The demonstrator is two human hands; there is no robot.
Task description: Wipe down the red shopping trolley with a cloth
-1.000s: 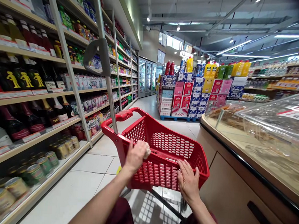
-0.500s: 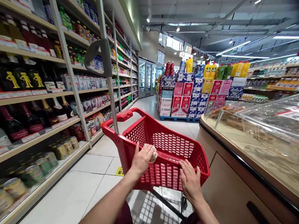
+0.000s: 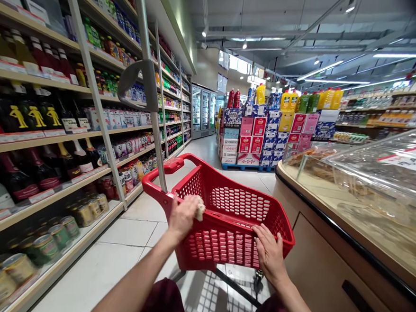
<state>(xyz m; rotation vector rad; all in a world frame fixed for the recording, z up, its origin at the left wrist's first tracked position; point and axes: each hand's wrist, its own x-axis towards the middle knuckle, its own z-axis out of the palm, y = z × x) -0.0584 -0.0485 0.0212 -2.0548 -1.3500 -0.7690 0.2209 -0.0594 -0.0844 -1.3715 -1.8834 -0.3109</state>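
Observation:
A red plastic shopping cart (image 3: 241,196) stands side-on right in front of me. My left hand (image 3: 184,216) is closed on a crumpled, cream-coloured cloth (image 3: 200,208) and presses it against the cart's near top rim, towards the handle end. The hand is slightly blurred. Further right along that same rim rests my right hand (image 3: 267,248), fingers stretched out over the edge and holding nothing. Rising from the cart's handle end is a metal pole (image 3: 155,138) with a grey plastic loop (image 3: 141,85) on it.
Shelves of bottles and cans (image 3: 64,174) line the left side. A counter with clear covers (image 3: 352,185) stands close on the right. Ahead are stacked drink cartons (image 3: 252,135) on a blue pallet, with glass-door fridges (image 3: 202,108) behind. Pale floor tiles (image 3: 126,255) run between.
My left hand has slid the cloth leftwards along the rim, towards the handle end. My right hand stays on the rim; the cart sits slightly lower in view.

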